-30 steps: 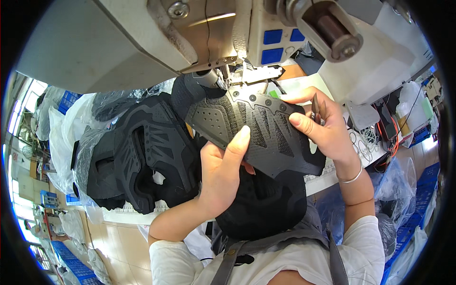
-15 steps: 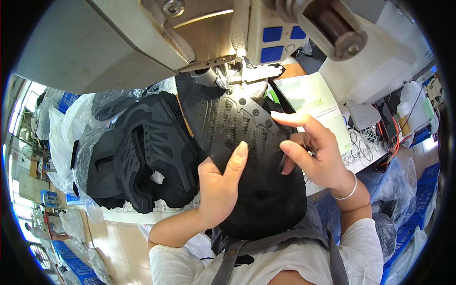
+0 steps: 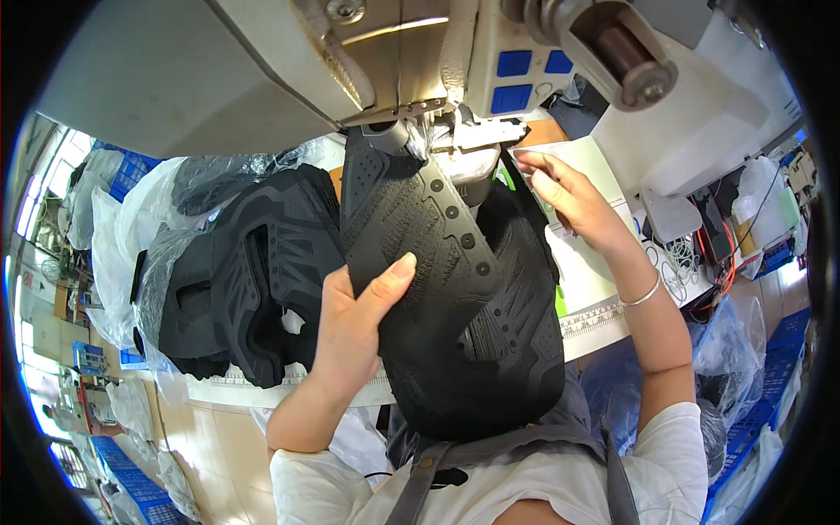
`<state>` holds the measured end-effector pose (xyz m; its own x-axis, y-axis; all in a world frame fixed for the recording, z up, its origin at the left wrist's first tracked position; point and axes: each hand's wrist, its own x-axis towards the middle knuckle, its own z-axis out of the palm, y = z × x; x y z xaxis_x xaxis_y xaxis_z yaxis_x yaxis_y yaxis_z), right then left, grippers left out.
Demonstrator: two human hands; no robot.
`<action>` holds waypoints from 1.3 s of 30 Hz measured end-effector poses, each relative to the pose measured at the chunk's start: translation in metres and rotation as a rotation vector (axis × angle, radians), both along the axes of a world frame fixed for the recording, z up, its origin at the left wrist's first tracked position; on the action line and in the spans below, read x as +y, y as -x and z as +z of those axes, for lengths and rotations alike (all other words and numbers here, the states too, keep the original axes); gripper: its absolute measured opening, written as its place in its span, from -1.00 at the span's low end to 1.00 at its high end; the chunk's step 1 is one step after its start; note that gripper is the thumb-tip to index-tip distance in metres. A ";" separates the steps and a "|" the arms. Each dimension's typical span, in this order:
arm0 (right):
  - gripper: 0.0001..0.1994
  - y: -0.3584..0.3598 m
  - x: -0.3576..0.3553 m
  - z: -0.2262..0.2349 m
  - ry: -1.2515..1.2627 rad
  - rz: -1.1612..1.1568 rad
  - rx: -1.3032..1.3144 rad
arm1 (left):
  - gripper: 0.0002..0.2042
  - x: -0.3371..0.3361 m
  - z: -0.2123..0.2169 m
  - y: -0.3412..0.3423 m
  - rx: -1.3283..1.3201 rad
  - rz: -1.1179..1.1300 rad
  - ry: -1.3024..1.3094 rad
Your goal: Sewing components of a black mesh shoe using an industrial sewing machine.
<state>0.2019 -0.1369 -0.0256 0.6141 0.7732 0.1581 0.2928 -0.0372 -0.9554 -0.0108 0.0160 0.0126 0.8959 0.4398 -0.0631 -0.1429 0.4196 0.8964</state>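
Note:
A black shoe upper (image 3: 411, 236) with textured panels and a row of eyelets lies tilted under the head of a sewing machine (image 3: 420, 140). My left hand (image 3: 354, 306) grips its left side, thumb on top and fingers hidden beneath. Below and to the right, more black patterned upper material (image 3: 516, 324) hangs over my lap. My right hand (image 3: 564, 192) is beside the right edge of that material, over a pale book (image 3: 604, 254). Its fingers are loosely bent and apart from the thumb, with nothing visible between them.
A stack of black shoe uppers (image 3: 254, 271) lies left of the machine, beside clear plastic bags (image 3: 114, 262). A ruler strip (image 3: 595, 320) runs along the table's front edge. Loose cords (image 3: 678, 271) lie at the right, and blue crates (image 3: 779, 376) stand on the floor.
My right hand has left the upper's right edge and moved up towards the machine. My left hand has shifted left with the upper, which now turns aside and uncovers patterned material at right.

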 end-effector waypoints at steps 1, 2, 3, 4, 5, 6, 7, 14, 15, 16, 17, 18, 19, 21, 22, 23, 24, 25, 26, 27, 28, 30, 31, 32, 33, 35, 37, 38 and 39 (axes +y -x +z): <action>-0.51 0.001 0.000 0.004 0.094 -0.009 0.056 | -0.78 0.004 0.000 0.000 0.013 -0.016 -0.004; -0.51 0.001 0.000 0.004 0.092 -0.008 0.055 | -0.77 0.005 0.000 -0.001 0.016 0.026 -0.019; -0.52 0.002 0.000 0.003 0.070 0.029 0.087 | -0.77 0.010 0.000 -0.001 0.016 0.030 -0.020; -0.52 0.002 -0.002 0.001 0.047 0.065 0.119 | -0.77 0.018 0.000 0.001 0.035 -0.019 -0.036; -0.52 0.003 -0.006 0.002 0.046 0.068 0.119 | -0.77 0.024 0.000 0.001 0.054 -0.069 -0.053; -0.51 0.006 -0.016 0.004 0.080 -0.008 0.198 | -0.76 0.025 0.004 -0.001 0.099 -0.072 -0.059; -0.49 0.010 -0.019 0.005 0.108 -0.065 0.280 | -0.76 0.024 0.003 0.000 0.099 -0.064 -0.063; -0.60 0.058 -0.041 0.008 -0.306 -0.330 0.161 | -0.78 0.005 -0.003 0.009 0.089 0.245 -0.429; -0.66 0.063 -0.044 0.014 -0.349 -0.382 0.238 | -0.78 0.005 -0.001 0.008 0.091 0.244 -0.429; -0.67 0.063 -0.045 0.021 -0.353 -0.352 0.256 | -0.78 0.005 0.001 0.008 0.069 0.251 -0.477; -0.68 0.061 -0.045 0.026 -0.356 -0.322 0.274 | -0.79 0.005 0.001 0.008 0.048 0.258 -0.525; -0.67 0.059 -0.045 0.027 -0.375 -0.315 0.339 | -0.79 0.006 0.001 0.006 0.046 0.254 -0.526; -0.67 0.058 -0.044 0.026 -0.377 -0.319 0.337 | -0.79 0.007 0.000 0.005 0.052 0.262 -0.515; -0.66 0.056 -0.041 0.021 -0.416 -0.323 0.392 | -0.80 0.009 0.000 0.002 0.058 0.268 -0.503; -0.66 0.056 -0.040 0.021 -0.415 -0.324 0.391 | -0.80 0.009 0.002 0.000 0.069 0.275 -0.507; -0.65 0.055 -0.039 0.021 -0.415 -0.326 0.384 | -0.81 0.010 0.004 -0.002 0.079 0.282 -0.510; -0.65 0.054 -0.037 0.021 -0.415 -0.325 0.378 | -0.81 0.011 0.004 -0.004 0.079 0.283 -0.511; -0.65 0.053 -0.035 0.021 -0.415 -0.325 0.378 | -0.81 0.014 0.004 -0.006 0.067 0.284 -0.478; -0.65 0.051 -0.033 0.021 -0.426 -0.308 0.379 | -0.81 0.016 0.004 -0.008 0.056 0.285 -0.446; -0.66 0.050 -0.030 0.022 -0.436 -0.293 0.379 | -0.81 0.019 0.003 -0.011 0.054 0.284 -0.446; -0.66 0.048 -0.029 0.022 -0.437 -0.294 0.378 | -0.80 0.022 0.002 -0.013 0.051 0.285 -0.435; -0.66 0.044 -0.026 0.024 -0.406 -0.291 0.402 | -0.80 0.028 0.002 -0.017 0.047 0.285 -0.425; -0.66 0.042 -0.024 0.024 -0.408 -0.292 0.400 | -0.79 0.030 0.004 -0.019 0.047 0.270 -0.435; -0.66 0.040 -0.022 0.024 -0.434 -0.278 0.425 | -0.77 0.032 0.006 -0.022 0.048 0.256 -0.444; -0.65 0.037 -0.019 0.023 -0.458 -0.264 0.450 | -0.77 0.033 0.008 -0.025 0.048 0.256 -0.445; -0.65 0.030 -0.016 0.022 -0.441 -0.255 0.449 | -0.74 0.032 0.014 -0.031 0.053 0.296 -0.417; -0.64 0.025 -0.014 0.021 -0.423 -0.243 0.450 | -0.71 0.042 0.013 -0.034 0.107 0.252 -0.424; -0.65 0.021 -0.012 0.020 -0.425 -0.241 0.441 | -0.71 0.041 0.016 -0.037 0.107 0.258 -0.396; -0.65 0.019 -0.010 0.019 -0.428 -0.236 0.433 | -0.71 0.042 0.018 -0.038 0.108 0.267 -0.368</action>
<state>0.1828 -0.1469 -0.0062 0.8369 0.5335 0.1224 -0.0913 0.3565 -0.9298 0.0272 0.0579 0.0311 0.7451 0.6648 0.0540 -0.1005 0.0318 0.9944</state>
